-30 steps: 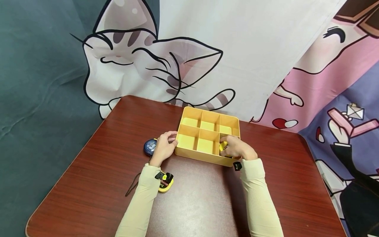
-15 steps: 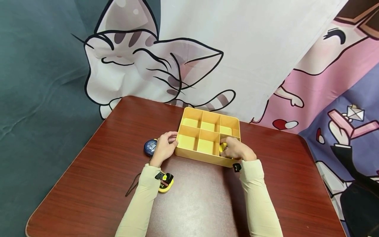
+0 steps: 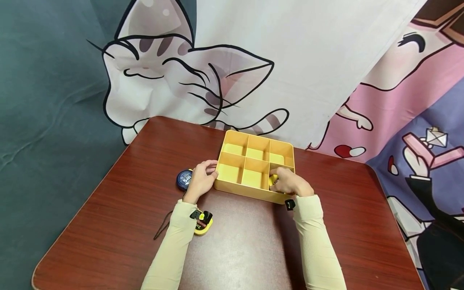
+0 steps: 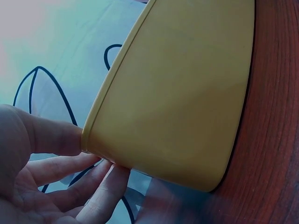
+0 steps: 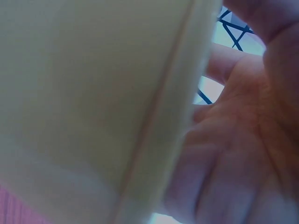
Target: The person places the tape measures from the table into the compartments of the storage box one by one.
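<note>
A yellow six-compartment box stands on the table. My left hand rests on its left side with thumb and fingertips; in the left wrist view, the thumb meets the rim of the yellow wall at a corner. My right hand reaches into the front right compartment, fingers bent around a yellow tape measure that is mostly hidden. The box wall hides those fingertips in the right wrist view. Beside my left hand lies a blue tape measure, partly covered.
Under my left wrist lies a yellow and black tape measure, with a dark cord to its left. The brown table has rounded corners; behind it hangs a printed cloth with cartoon figures.
My right hand shifts very slightly within the front right compartment. My left hand and the box hold their places.
</note>
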`<state>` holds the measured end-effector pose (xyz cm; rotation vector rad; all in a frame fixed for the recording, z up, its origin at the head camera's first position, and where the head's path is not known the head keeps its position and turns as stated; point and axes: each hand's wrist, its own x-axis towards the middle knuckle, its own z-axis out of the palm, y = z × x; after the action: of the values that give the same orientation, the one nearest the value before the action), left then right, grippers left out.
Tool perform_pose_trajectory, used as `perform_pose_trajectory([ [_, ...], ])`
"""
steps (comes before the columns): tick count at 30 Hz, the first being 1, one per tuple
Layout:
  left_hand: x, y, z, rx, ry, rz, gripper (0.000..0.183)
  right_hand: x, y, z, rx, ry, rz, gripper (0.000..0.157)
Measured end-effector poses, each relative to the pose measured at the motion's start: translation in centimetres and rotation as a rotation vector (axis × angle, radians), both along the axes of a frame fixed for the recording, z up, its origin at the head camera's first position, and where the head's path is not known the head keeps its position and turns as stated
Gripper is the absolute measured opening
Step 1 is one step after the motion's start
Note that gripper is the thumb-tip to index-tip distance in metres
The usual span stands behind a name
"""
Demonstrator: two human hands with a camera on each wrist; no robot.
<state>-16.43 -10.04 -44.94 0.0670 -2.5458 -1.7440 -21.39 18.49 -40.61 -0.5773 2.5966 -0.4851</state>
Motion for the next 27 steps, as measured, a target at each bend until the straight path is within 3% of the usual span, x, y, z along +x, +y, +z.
perform_pose_trajectory([
  [15, -0.02, 0.04, -0.09, 0.018, 0.029, -0.002, 0.035, 0.04, 0.06, -0.56, 0.002, 0.032, 0.05, 0.017],
  [27, 0.03, -0.04, -0.06, 0.021, 0.018, -0.005, 0.036, 0.18, 0.04, -0.45, 0.009, 0.023, 0.038, 0.015],
])
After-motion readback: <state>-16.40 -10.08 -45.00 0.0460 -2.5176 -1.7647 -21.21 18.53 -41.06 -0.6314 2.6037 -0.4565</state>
